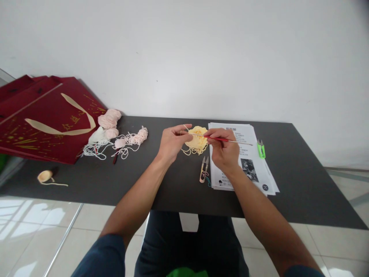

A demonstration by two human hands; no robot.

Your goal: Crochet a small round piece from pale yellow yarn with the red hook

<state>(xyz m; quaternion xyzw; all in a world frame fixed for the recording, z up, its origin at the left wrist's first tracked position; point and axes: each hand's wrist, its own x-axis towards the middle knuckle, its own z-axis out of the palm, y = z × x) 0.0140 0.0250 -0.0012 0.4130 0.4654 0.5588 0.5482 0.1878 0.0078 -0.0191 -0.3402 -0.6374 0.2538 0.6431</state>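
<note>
My right hand (226,148) grips a crochet hook (219,139) with a red handle, its thin metal shaft pointing left toward my other hand. My left hand (173,142) is closed in a pinch on a pale yellow strand of yarn (186,127), and the hook's tip meets its fingertips. Any stitches there are too small to make out. Just behind and between both hands lies a loose heap of yellow yarn (198,144) on the dark table. Under my right hand is a stack of printed sheets (245,130).
Thread snips (203,171) lie left of the sheets, and green snips (261,149) at their right edge. Pink yarn (109,118) and a tangled pale bundle (140,136) sit on the left beside a red gift bag (43,119). A small cream crocheted piece (44,176) trails a tail near the front edge.
</note>
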